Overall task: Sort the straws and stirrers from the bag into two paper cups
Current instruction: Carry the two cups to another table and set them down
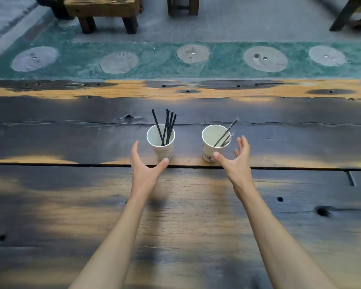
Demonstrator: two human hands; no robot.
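Two paper cups stand upright on a dark wooden table (50,205), side by side with a bare gap between them. Taking the left cup (162,142) as the landmark: it sits just beyond a long seam (71,164) between two planks. It holds a bunch of plain black stirrers (167,127) that lean and fan above its rim. The right cup (214,142) stands to its right, apart from it, on the same line just past the seam. It holds wrapped straws (226,134) that lean to the right, one sticking well above the rim.

The left hand (145,165) is spread wide and holds nothing. Its thumb tip lies at the base of the left cup, on the near side, and its fingers reach up along the cup's left without closing on it; whether the thumb touches cannot be told. The right hand (237,161) is also spread wide and empty. Its thumb is at the near base of the right cup, and its fingers stand off that cup's right side.

Beyond the left cup the table runs on, bare, to a far edge marked by a pale worn strip (133,90). To the left of the left cup and to the right of the right cup the planks are open. On the near side both forearms cross bare wood.
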